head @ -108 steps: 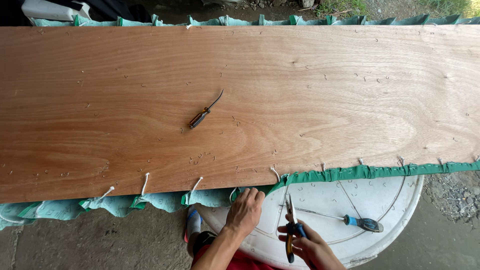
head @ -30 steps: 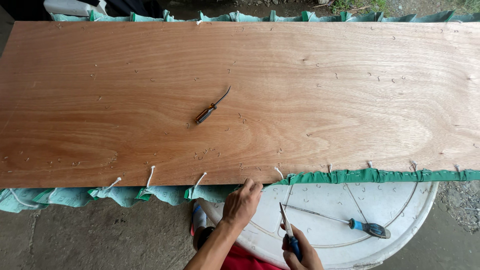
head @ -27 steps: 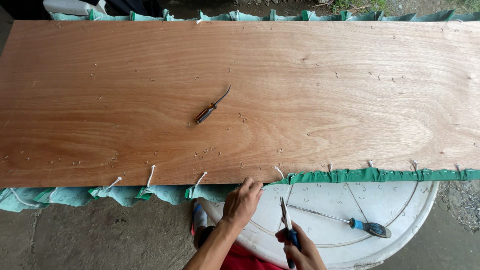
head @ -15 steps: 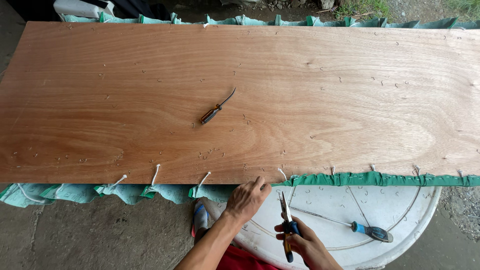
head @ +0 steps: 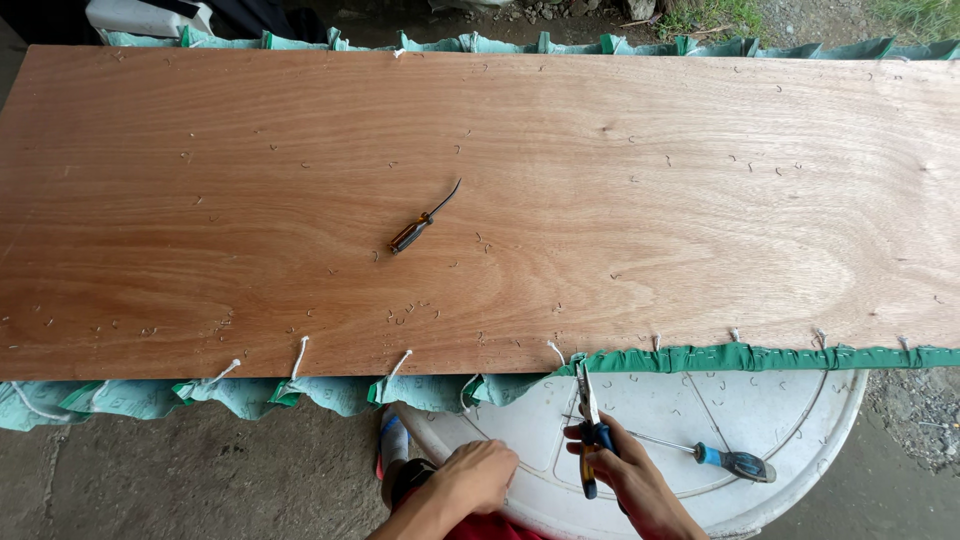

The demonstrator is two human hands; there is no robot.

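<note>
A pair of pliers (head: 588, 425) is gripped in the right hand (head: 625, 478), the long axis held nearly upright with the tips aimed up at the near edge of a wide wooden board (head: 480, 200); the spot where the green fabric (head: 760, 357) is fastened along that edge lies directly above the tips, just beside them; the right hand is the nearer of the two. The left hand (head: 478, 476) is curled loosely and appears to hold nothing, resting low and to the left on a white barrel lid (head: 800, 420); a blue-handled screwdriver (head: 725, 461) lies on the lid to the right; a dark-handled screwdriver (head: 420, 222) lies well apart, mid-board.
</note>
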